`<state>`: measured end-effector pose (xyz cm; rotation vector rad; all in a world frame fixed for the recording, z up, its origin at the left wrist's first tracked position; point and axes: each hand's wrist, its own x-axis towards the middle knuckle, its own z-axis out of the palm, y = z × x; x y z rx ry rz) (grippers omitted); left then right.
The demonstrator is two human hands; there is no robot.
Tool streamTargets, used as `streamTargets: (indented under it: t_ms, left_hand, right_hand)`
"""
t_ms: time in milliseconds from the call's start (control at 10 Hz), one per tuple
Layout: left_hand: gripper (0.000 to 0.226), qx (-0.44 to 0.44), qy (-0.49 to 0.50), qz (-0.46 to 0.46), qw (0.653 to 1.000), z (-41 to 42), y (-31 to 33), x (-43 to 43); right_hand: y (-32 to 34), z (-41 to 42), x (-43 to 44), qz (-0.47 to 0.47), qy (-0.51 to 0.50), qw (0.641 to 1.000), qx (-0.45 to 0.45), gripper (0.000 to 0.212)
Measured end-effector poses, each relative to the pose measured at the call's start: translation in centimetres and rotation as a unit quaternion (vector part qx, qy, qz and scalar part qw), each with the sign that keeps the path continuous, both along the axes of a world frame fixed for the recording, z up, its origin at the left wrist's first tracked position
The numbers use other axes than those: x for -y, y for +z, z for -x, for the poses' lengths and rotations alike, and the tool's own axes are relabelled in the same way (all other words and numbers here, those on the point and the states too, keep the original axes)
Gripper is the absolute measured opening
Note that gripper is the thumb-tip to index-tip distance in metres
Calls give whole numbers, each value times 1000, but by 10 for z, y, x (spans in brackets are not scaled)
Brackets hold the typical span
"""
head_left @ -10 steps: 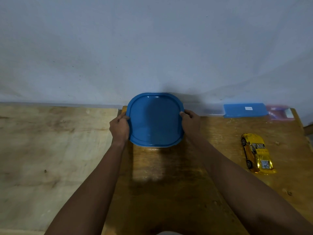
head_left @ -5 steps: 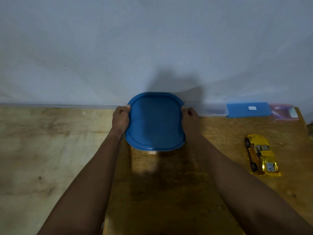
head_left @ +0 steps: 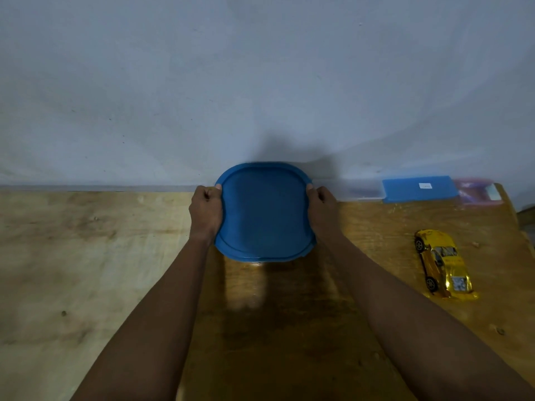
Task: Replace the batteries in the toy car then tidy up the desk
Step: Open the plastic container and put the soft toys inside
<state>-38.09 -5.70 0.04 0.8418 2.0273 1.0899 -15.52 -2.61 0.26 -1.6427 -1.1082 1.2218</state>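
A: What do you see, from the left side to the right?

B: First the left hand (head_left: 206,213). It is curled and pressed on the left edge of a blue lid (head_left: 264,211), with the thumb on the rim. The lid is at 12 o'clock from the person, at the far edge of the wooden desk (head_left: 289,328), close to the grey wall (head_left: 260,82).

A: And the other hand?

B: The right hand (head_left: 322,211) grips the right edge in the same way, fingers closed around the rim. I cannot tell if a box is under the lid.

A: Where is the toy?

B: The yellow toy car (head_left: 443,263) lies at 2 o'clock, well apart from the hands. Beyond it, at 1 o'clock by the wall, is a flat blue case (head_left: 419,189), with a pink thing (head_left: 477,192) just beside it on the right.
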Motion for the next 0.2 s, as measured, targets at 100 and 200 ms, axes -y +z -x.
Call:
streamTargets:
  t_ms: [100,200]
  left_hand:
    - [31,6,3,8,1000,2,2,2]
    - [37,3,7,46,999,-1,10,6]
  right_hand:
    - [4,-3,0,35,18,999,1,37]
    - [21,-7,0,92,47,995,14,44]
